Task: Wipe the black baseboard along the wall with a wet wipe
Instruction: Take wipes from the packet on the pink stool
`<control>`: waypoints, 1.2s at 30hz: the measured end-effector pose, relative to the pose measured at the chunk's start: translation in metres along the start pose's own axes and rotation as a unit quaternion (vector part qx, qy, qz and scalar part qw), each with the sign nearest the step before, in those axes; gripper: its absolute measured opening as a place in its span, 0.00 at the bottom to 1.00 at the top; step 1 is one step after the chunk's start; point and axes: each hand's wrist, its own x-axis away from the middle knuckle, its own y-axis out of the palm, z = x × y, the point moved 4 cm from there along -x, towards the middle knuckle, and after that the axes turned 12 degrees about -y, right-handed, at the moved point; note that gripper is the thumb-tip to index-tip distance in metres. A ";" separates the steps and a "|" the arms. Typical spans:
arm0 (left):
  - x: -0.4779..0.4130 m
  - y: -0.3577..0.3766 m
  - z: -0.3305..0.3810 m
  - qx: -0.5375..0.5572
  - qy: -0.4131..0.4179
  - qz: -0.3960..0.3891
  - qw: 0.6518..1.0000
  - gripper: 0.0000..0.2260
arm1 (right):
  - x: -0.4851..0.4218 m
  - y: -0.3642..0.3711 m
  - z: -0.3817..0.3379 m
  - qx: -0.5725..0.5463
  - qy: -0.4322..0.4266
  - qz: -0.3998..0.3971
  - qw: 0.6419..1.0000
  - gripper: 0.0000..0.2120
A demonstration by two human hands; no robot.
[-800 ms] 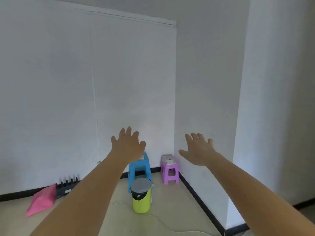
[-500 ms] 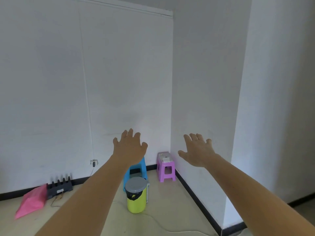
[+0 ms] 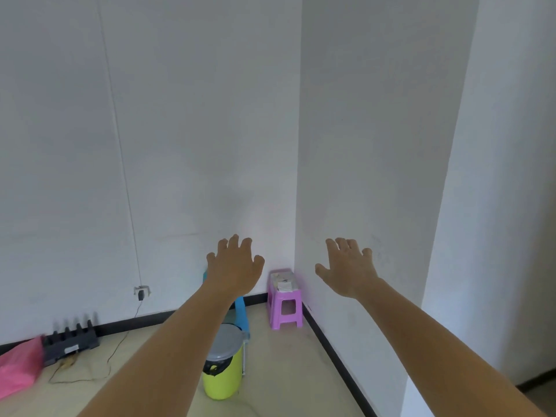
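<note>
Reaching forward with fingers spread, the left hand (image 3: 234, 267) and right hand (image 3: 349, 267) each keep an open, empty grip. Beyond, at 12 o'clock, a purple stool (image 3: 285, 299) stands in the corner, where the black baseboard (image 3: 337, 347) meets the floor.

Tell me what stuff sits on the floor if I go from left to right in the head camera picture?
Pink bag → black rack → yellow-green bin with a grey lid → purple stool.
</note>
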 end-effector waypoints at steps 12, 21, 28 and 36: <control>-0.223 0.173 0.047 -0.032 0.011 -0.072 0.997 0.23 | -0.205 0.176 0.060 0.025 -0.022 -0.079 0.996 0.27; -0.404 0.306 0.068 -0.022 0.016 -0.166 0.986 0.23 | -0.371 0.303 0.095 -0.010 -0.008 -0.163 0.987 0.26; -0.527 0.409 0.103 0.001 0.003 -0.215 0.977 0.26 | -0.499 0.404 0.151 -0.027 -0.014 -0.213 0.976 0.25; -0.695 0.561 0.165 0.037 -0.048 -0.266 0.962 0.24 | -0.669 0.557 0.248 -0.073 -0.023 -0.268 0.960 0.24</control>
